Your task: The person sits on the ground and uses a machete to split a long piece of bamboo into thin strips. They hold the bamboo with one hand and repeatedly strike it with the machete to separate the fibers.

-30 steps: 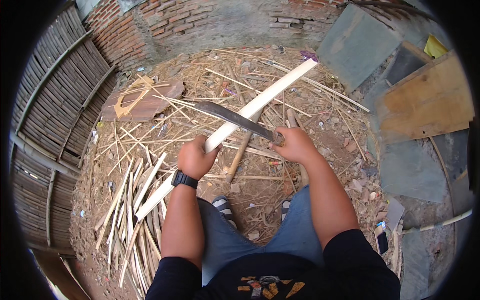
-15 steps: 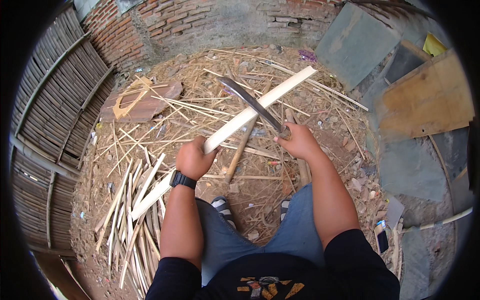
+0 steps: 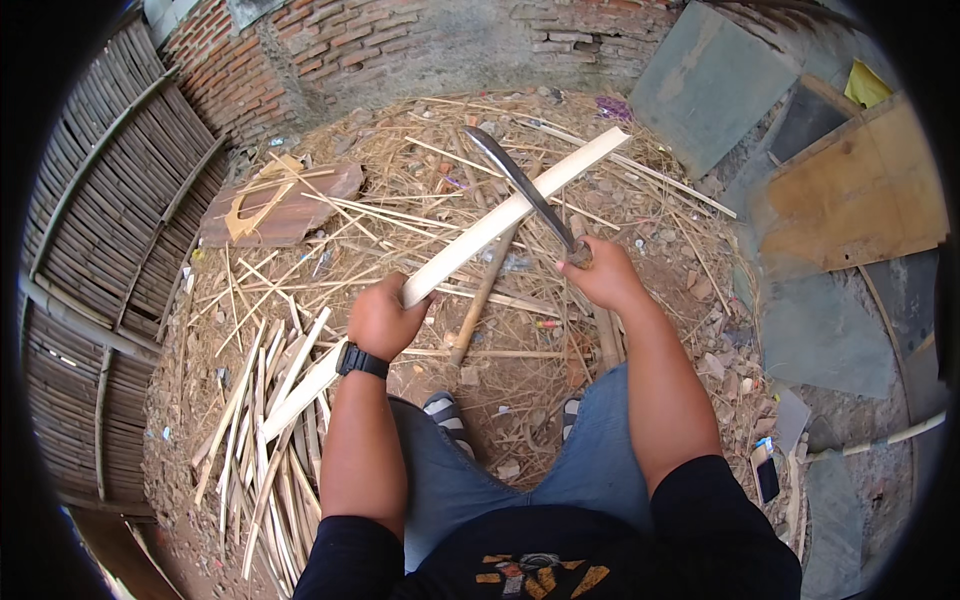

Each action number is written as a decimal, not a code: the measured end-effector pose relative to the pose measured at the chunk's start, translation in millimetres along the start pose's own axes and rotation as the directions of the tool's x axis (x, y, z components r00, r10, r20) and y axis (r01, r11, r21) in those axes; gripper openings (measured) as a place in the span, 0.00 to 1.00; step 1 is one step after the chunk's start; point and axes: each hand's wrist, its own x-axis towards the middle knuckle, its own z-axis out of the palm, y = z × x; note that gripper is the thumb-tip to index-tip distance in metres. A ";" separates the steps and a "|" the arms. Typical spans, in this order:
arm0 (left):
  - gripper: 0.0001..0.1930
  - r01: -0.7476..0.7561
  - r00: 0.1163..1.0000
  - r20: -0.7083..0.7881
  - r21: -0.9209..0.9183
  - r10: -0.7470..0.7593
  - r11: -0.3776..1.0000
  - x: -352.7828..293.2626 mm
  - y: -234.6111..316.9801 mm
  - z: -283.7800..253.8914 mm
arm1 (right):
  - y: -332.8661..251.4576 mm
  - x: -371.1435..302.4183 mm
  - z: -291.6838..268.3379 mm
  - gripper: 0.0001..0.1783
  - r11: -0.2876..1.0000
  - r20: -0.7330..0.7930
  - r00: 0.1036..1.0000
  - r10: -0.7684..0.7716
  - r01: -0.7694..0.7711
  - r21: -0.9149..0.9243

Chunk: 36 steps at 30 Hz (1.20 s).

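My left hand (image 3: 382, 318), with a black watch on its wrist, is wrapped round a long pale strip of split bamboo (image 3: 470, 240). The strip slants from low on the left to its far end at the upper right. In my right hand (image 3: 603, 272) is the handle of a machete (image 3: 528, 188). Its dark, curved blade points away and to the left, lying across the strip's far half. The blade appears to touch the strip. Part of the strip is hidden by my left hand and wrist.
Cut strips (image 3: 275, 470) lie piled at the lower left. Loose slivers and straw cover the dirt around a wooden pole (image 3: 485, 300). A brown board (image 3: 330, 190) rests at the left. Sheets (image 3: 715, 85) lean at the right, near a phone (image 3: 765, 475).
The machete has shifted a little to the right and its blade points more steeply away. My right hand has moved slightly right. My left hand and the strip have barely moved.
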 end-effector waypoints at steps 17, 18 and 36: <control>0.21 0.031 1.000 0.000 -0.010 -0.031 0.999 0.9 1.5 -0.6 | -0.6 2.3 -12.3 0.23 0.998 0.023 1.000 0.000 0.002 -0.057; 0.21 0.030 1.000 -0.003 -0.014 -0.030 0.999 0.5 0.9 -0.4 | 1.3 3.6 -11.0 0.24 0.999 0.034 0.999 0.008 -0.006 -0.040; 0.21 0.032 0.999 0.020 0.003 -0.032 0.999 0.2 4.0 0.7 | -2.8 0.6 0.5 0.25 0.997 0.117 0.991 -0.060 0.065 -0.039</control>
